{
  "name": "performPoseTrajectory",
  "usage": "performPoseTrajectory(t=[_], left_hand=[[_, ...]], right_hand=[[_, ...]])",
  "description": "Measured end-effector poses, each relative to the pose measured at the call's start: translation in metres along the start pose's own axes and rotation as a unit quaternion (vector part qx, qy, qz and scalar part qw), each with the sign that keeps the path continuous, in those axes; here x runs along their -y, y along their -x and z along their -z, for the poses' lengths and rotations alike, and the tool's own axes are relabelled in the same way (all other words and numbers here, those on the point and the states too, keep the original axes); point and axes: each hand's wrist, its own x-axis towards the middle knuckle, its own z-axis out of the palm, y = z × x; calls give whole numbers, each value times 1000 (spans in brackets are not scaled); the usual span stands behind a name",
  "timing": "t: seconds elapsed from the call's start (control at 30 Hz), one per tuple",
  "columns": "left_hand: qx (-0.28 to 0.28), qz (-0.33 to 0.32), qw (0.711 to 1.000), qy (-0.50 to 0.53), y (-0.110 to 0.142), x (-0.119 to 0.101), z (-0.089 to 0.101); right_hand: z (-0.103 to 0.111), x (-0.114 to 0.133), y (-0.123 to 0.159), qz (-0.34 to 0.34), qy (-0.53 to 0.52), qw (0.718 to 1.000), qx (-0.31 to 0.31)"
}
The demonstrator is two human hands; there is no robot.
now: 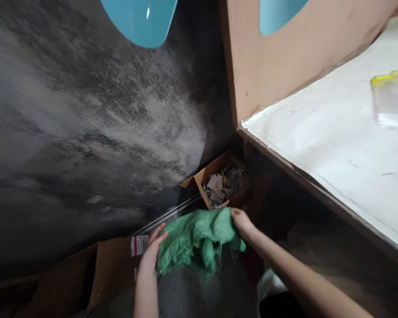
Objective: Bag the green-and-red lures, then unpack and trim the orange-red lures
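A crumpled green cloth (195, 238) with fuzzy, ragged edges hangs between my two hands, low in the middle of the view. My left hand (151, 249) is on its left side, thumb and fingers curved about the edge. At the upper right corner, my right hand (240, 221) pinches the cloth with closed fingers. Loose folds droop below, slightly blurred. Just beyond the cloth stands an open cardboard box (202, 179), holding cards and small packets (219, 185).
On the right, a white-topped table (318, 141) has a yellow-edged clear packet (393, 99) on it. A dark stained wall (102, 119) rises at left. Brown cardboard (114, 269) lies lower left. Light-blue plastic pieces (146, 22) show at the top.
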Motion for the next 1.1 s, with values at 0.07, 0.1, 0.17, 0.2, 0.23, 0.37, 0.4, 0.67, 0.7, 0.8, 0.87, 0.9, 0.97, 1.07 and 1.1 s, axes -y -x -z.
performPoseTrajectory(t=[0.07,0.1,0.17,0.2,0.23,0.37,0.4,0.67,0.7,0.8,0.87,0.9,0.97,1.07,1.1], left_hand=[[-13,-40,999,-19,6,2,11],[-14,-66,997,-31,9,2,13],[-12,-122,990,-67,13,1,11],[-11,-148,985,-88,14,-1,9],[-15,-171,979,-111,13,-4,9],[-53,-224,952,-203,7,-19,20],[-55,-228,945,-227,6,-22,25],[-48,-169,893,-415,19,-26,30],[-60,-151,890,-427,19,-24,30],[-106,-98,888,-436,11,-17,36],[-129,-81,895,-420,5,-14,39],[-135,-83,900,-407,3,-13,40],[-139,-104,910,-376,3,-12,38],[-126,-151,918,-343,12,-16,34],[-112,-161,918,-344,17,-18,34]], right_hand=[[30,-5,-14,13,-13,999,-34],[41,-5,-19,25,-13,999,-46],[54,-2,-23,60,2,997,-56],[56,1,-23,82,18,995,-52],[57,5,-21,104,39,993,-42],[49,22,-5,180,185,966,24],[46,25,-1,189,230,954,36],[33,39,4,137,506,851,-3],[35,40,4,140,522,841,-7],[42,40,7,151,547,823,-21],[44,35,10,154,546,823,-27],[45,31,11,157,541,826,-27],[44,21,12,159,522,837,-20],[46,5,8,141,485,863,-16],[48,0,6,129,474,871,-19]])
